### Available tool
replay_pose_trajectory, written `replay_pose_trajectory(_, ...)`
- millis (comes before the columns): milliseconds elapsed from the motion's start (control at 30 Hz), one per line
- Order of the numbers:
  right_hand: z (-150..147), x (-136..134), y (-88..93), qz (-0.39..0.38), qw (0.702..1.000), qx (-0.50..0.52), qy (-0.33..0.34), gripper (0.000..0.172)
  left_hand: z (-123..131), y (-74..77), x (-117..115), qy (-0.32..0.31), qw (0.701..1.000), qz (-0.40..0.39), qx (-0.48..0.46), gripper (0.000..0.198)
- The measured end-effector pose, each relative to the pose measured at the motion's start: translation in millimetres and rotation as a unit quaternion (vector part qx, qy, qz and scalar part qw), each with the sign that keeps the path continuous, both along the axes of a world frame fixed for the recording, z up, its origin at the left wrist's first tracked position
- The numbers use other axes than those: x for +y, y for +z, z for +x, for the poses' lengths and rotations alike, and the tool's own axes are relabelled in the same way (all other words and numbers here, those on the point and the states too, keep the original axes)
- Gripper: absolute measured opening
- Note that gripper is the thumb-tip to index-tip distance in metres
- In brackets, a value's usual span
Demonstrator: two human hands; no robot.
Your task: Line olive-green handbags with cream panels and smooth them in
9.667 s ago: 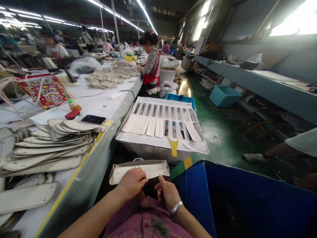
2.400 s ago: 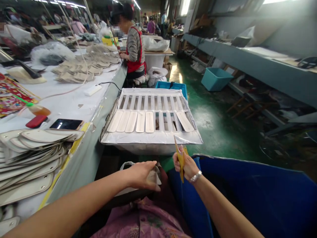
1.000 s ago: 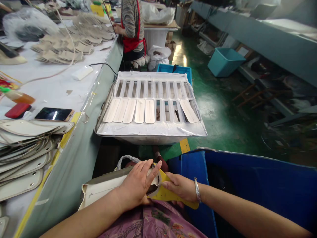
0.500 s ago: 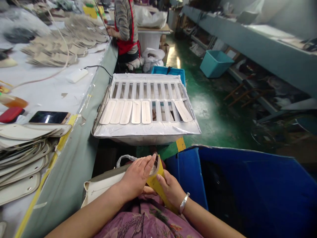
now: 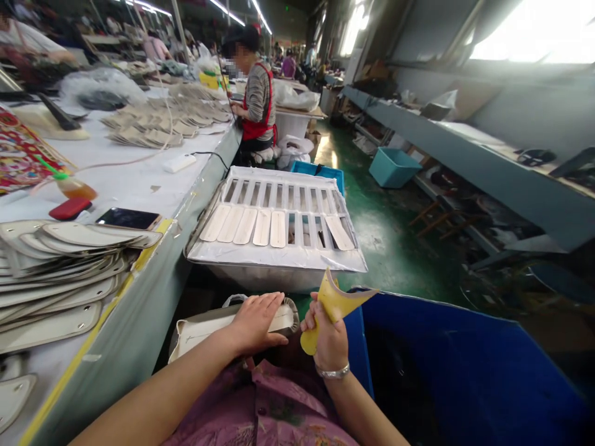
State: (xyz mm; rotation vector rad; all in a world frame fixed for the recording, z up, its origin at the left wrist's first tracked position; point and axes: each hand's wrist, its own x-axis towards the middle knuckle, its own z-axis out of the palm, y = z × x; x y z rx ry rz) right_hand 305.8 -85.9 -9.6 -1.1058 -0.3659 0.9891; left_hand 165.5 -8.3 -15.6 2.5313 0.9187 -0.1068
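Workshop hall, seen from a seated person's head. A long white worktop (image 5: 130, 179) runs from 9 o'clock up towards 11 o'clock, carrying fanned stacks of cream pieces (image 5: 69, 266) at 9 o'clock, with a phone (image 5: 127, 218) just beyond them. At 12 o'clock, just beside the worktop's edge, stands a slatted rack (image 5: 279, 260) wrapped in white, with flat cream strips (image 5: 263, 226) lying across its near row. The floor (image 5: 385, 229) is green and glossy. A blue bin (image 5: 465, 359) fills the 4 o'clock corner, and a grey shelf (image 5: 465, 155) lines the wall from 1 to 3 o'clock, with a teal tub (image 5: 393, 167) below it. A person in a red apron (image 5: 258, 99) works at the worktop's far end, near 12 o'clock.

Grip: the left hand (image 5: 255, 322) lies flat, fingers straight and spread apart, pressing on a cream panel (image 5: 204, 325) that rests over the lap at 6 o'clock, below the rack. The right hand (image 5: 328, 337), just beside it at its 3 o'clock, is closed in a fist around the lower part of a yellow card (image 5: 337, 300). The card stands upright, clear of the panel, and its upper end curls over towards the blue bin.
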Motion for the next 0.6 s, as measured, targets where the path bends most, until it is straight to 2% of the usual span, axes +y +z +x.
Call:
replay_pose_trajectory(100,-16,14,-12.7,-0.003,0.998,-0.042,-0.046,0.032,0,-2.1,0,-0.003,1.0,0.007,-0.002,0.086)
replay_pose_trajectory(267,-20,29,-29.7,-0.043,0.992,-0.101,-0.061,0.041,1,-4.9,-1,-0.003,1.0,0.026,0.017,0.081)
replay_pose_trajectory(367,-10,37,-29.1,-0.051,0.996,-0.065,-0.046,0.04,1,-7.4,-2,-0.008,0.999,0.041,0.02,0.08)
replay_pose_trajectory(467,2,46,-24.7,-0.04,0.996,-0.026,-0.073,0.037,0,-10.5,-3,-0.012,0.999,0.044,0.013,0.081)
replay_pose_trajectory(600,3,53,-28.0,-0.042,0.993,-0.072,-0.088,0.037,-2,-12.2,-2,-0.008,0.999,0.045,0.004,0.081)
